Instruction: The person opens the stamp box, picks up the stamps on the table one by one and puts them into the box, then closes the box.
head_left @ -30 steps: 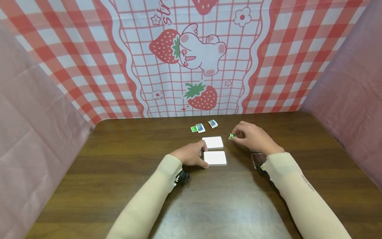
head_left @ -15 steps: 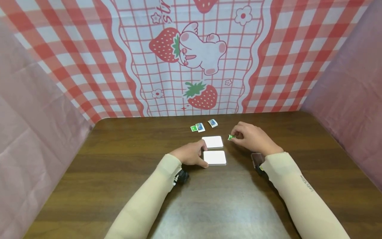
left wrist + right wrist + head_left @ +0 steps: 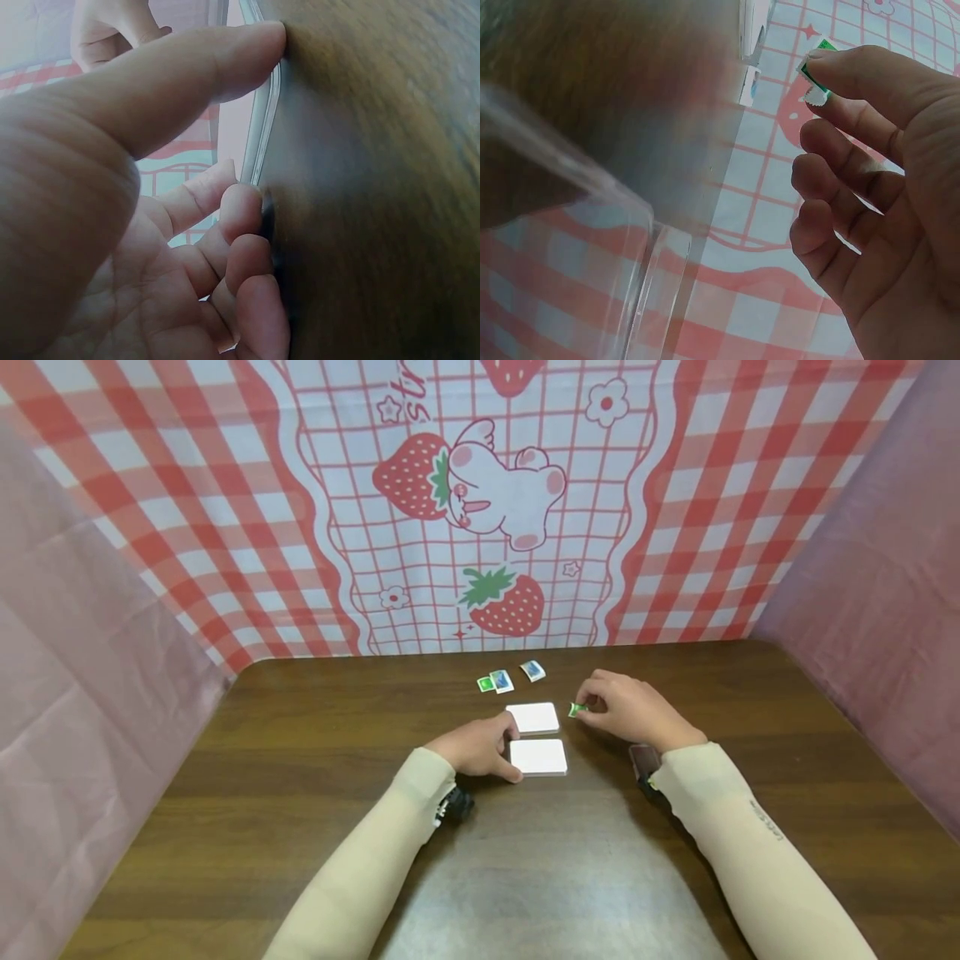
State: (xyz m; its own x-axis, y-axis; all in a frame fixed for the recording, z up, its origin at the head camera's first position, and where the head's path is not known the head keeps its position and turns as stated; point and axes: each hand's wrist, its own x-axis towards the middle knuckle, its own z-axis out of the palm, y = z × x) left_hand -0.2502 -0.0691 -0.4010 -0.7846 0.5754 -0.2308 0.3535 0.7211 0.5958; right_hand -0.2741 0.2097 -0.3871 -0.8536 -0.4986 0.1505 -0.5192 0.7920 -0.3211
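Note:
My right hand (image 3: 626,706) pinches a small green stamp (image 3: 577,709) between thumb and index finger, right of the white cards. In the right wrist view the stamp (image 3: 822,66) shows a serrated white edge and is bent, its other fingers loosely curled below. My left hand (image 3: 480,746) holds the left end of the nearer stack of white cards (image 3: 538,757), thumb at its front corner and index finger at its back corner. A second white stack (image 3: 533,717) lies just behind. In the left wrist view the thumb (image 3: 217,67) presses the held stack's edge (image 3: 262,135).
Behind the cards lie a green stamp (image 3: 486,684), a blue picture stamp (image 3: 502,681) overlapping it, and another curled blue one (image 3: 533,671). A clear plastic box (image 3: 643,760) stands beside the right wrist. A strawberry-print cloth (image 3: 480,510) hangs at the table's (image 3: 300,727) back edge.
The right hand has moved slightly left and toward the front with the green stamp, closer to the white cards. My left hand keeps its place at the nearer stack.

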